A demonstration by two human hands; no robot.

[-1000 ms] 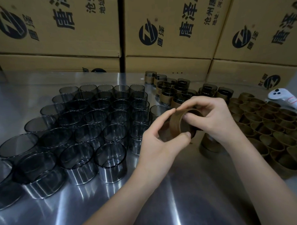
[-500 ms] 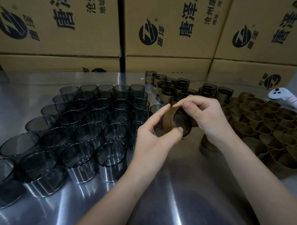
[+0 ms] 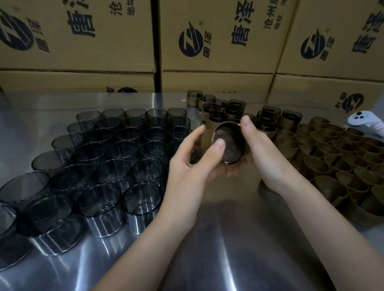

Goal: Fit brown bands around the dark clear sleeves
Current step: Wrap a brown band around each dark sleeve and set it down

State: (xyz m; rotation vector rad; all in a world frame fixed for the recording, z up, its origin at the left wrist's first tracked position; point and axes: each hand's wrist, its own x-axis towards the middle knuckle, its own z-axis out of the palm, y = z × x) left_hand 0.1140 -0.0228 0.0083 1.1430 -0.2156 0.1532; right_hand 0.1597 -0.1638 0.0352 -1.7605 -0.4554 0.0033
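Here the left hand point(image 3: 194, 154) and right hand point(image 3: 264, 152) both close around one dark clear plastic sleeve point(image 3: 229, 144) above the steel table point(image 3: 212, 242), tilted toward the person, seemingly so the brown paper band point(image 3: 207, 136) can slide on squarely.

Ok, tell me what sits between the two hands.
In the head view, one dark sleeve with a brown band around it, pinched between the left hand and right hand.
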